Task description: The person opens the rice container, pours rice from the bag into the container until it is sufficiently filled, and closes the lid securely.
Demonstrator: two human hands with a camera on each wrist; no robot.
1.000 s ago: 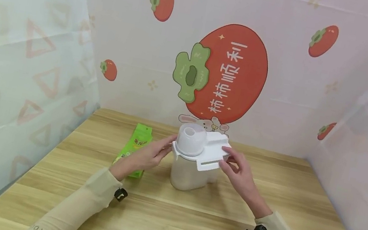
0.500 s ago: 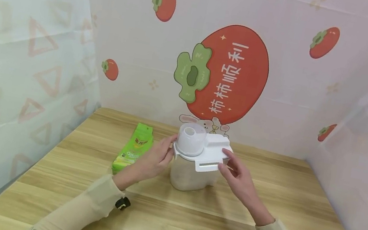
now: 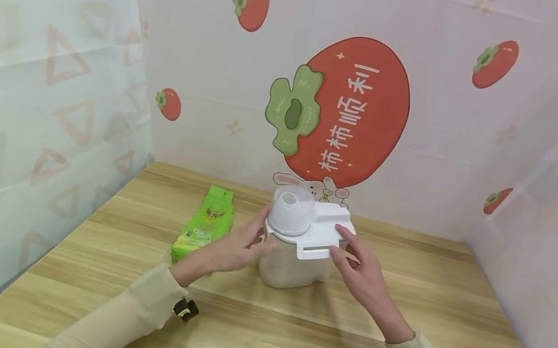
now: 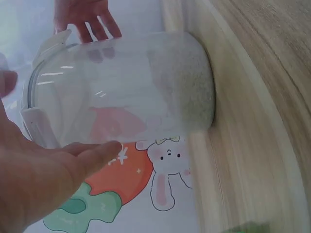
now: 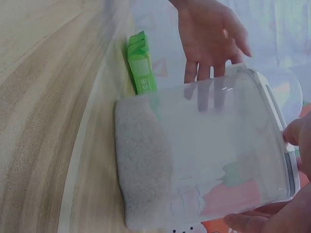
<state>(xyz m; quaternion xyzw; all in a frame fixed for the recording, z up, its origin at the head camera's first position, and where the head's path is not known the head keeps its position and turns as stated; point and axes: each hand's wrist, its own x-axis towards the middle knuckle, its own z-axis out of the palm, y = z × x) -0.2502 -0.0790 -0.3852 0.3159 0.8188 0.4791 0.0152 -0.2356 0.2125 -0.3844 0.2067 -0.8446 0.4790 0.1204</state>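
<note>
In the head view a clear plastic storage container (image 3: 290, 268) stands on the table, topped by a white lid (image 3: 327, 231) with a slotted flap at its front. A see-through domed cup (image 3: 289, 218) sits on the lid's left part. Pale grains (image 5: 143, 165) fill the bottom, as the right wrist view shows. My left hand (image 3: 234, 249) rests against the container's left side, fingers mostly straight, thumb near its front. At the other end my right hand (image 3: 365, 273) holds the lid's right edge, index finger on top and thumb by the flap. Its remaining fingers are partly hidden.
Left of the container lies a green packet (image 3: 209, 221) on the wooden table (image 3: 251, 334). Behind the table hangs a white cloth (image 3: 430, 144) printed with persimmons. Similar cloths hang along the left and right sides.
My left thumb has come round onto the container's front, and that hand has shifted slightly. More of the green packet shows now. The right hand stays at the lid.
</note>
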